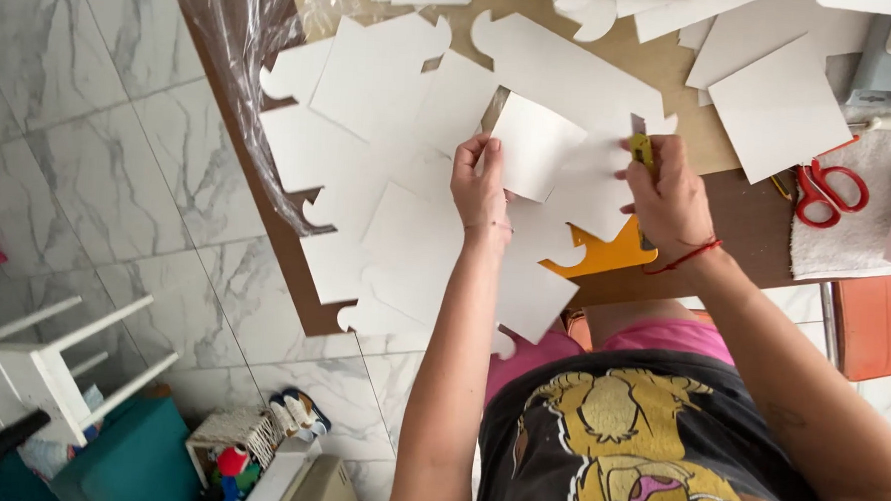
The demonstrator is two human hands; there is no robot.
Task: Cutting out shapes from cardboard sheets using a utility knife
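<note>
Holding a white card sheet at centre frame, the left hand has its fingers closed on the sheet's left edge, thumb on top. Right hand, right of centre: fingers wrapped around a yellow cutter, its tip meeting the sheet's right edge. Sheet: raised and tilted above a spread of die-cut white blanks that covers the brown desk from upper left to centre. Orange mat: partly hidden under the blanks, just below the right hand. Clear plastic wrap: bunched at the desk's upper left edge. Red scissors: right side, on a pale cloth, well apart from both hands. Further white cards: upper right. Marble floor: left side, with a white stool at lower left. Risks, as judged: the sheet is held in the air with no backing, so the blade could slip off line or tear the card; the left fingers lie near the cutting path and could be nicked; loose blanks beneath could shift or be scored.
</note>
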